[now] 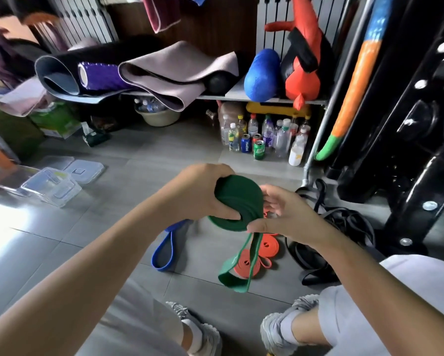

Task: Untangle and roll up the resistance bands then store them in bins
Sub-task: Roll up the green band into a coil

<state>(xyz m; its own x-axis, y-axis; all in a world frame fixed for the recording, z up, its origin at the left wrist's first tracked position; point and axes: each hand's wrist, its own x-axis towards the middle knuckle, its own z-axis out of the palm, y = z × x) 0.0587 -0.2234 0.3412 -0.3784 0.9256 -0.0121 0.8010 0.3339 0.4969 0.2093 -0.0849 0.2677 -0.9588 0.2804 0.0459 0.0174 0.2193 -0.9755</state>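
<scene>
I was mid-roll on the green band (237, 201): my left hand (200, 194) gripped the coil above the floor, and my right hand (285, 217) pinched its edge where the tail hung down. Next, I judged, that loop needed winding in before going into the bins (51, 187).

The only text that can be read is "PEPSI", in white letters running up the side of a blue can (246, 146). The can stands on the floor beyond the gap between the left hand (203, 196) and the right hand (285, 217). The green can (258, 150) touching it bears a logo (too blurred to read), and the labels on the bottles (282, 138) around them are illegible.
</scene>
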